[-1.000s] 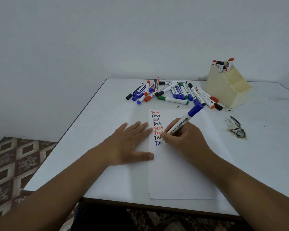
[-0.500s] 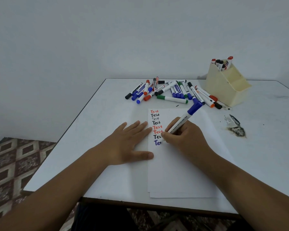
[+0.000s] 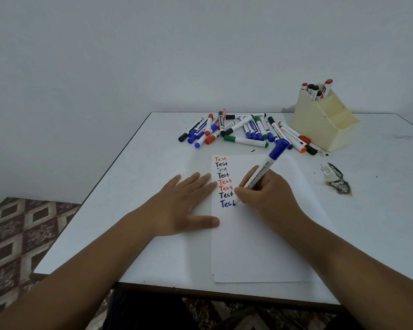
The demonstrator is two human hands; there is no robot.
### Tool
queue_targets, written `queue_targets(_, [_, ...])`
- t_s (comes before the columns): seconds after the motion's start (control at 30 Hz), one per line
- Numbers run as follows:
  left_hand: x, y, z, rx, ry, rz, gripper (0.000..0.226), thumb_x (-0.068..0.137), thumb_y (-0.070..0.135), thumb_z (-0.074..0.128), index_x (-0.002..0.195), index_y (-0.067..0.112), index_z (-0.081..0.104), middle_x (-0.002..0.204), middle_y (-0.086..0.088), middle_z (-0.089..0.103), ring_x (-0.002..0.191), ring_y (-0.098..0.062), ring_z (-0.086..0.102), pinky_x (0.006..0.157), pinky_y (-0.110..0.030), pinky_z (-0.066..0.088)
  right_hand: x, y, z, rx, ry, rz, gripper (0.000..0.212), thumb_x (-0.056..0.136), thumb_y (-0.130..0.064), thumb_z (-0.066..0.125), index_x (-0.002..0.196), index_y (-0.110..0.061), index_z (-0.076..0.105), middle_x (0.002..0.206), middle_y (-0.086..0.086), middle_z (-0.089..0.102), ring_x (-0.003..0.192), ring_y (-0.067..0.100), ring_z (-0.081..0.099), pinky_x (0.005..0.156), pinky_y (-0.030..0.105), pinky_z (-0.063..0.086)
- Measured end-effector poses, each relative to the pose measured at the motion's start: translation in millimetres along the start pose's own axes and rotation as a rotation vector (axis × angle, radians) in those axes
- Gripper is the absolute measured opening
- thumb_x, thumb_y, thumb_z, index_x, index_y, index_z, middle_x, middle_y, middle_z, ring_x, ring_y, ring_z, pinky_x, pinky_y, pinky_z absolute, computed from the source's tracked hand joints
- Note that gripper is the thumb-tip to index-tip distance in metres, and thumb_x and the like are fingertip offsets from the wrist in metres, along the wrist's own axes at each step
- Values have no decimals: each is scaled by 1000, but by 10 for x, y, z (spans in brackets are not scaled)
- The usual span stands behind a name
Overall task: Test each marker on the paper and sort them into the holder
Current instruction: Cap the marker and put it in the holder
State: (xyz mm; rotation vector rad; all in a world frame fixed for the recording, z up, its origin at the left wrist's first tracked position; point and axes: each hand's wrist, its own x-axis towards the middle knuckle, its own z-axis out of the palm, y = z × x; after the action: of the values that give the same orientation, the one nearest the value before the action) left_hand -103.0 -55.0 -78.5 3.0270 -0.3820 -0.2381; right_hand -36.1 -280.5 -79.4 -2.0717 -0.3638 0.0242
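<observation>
Hands work over paper (image 3: 260,234): left hand (image 3: 179,206) flat, fingers straight, pressing its edge; right hand (image 3: 265,194) grips blue marker (image 3: 262,172), tip on the sheet. Beyond, loose markers (image 3: 243,131) lie beside cream holder (image 3: 324,120).

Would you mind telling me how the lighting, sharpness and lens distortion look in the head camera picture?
Head view: light is soft and even, with only faint shadows under the left hand and beside the holder; no glare on the paper; the print on the blue marker in the right hand is readable; the wide lens stretches the forearms, and the corners look dimmer.
</observation>
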Motion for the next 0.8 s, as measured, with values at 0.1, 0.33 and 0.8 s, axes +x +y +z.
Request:
queue_targets(0.1, [5,-2,6,-4,7,4,95,79,91,21,155,43,-7,162,19,-15,147,1,-18,123,-40,-6,4,-3,-14,24,8,7,13,85,-29,76,85,-18,70,76,-2,71,74,15,68,70,25,56])
queue_targets(0.33, [4,-9,21,-13,21,6,95,79,91,23,155,43,-6,162,20,-14,146,3,-18,123,-40,-5,3,-35,-70,359,100,47,16,87,-14,75,100,-18,66,81,6,70,72,16,67,74,35,62])
queue_targets(0.8, [-133,81,-32,-315,419,-61,85,81,78,48,152,43,19,158,23,22,142,-1,27,117,-35,32,344,-36,-479,-869,-95,-543,44,103,-43,44,140,-21,50,100,-1,64,84,13,53,71,30,48])
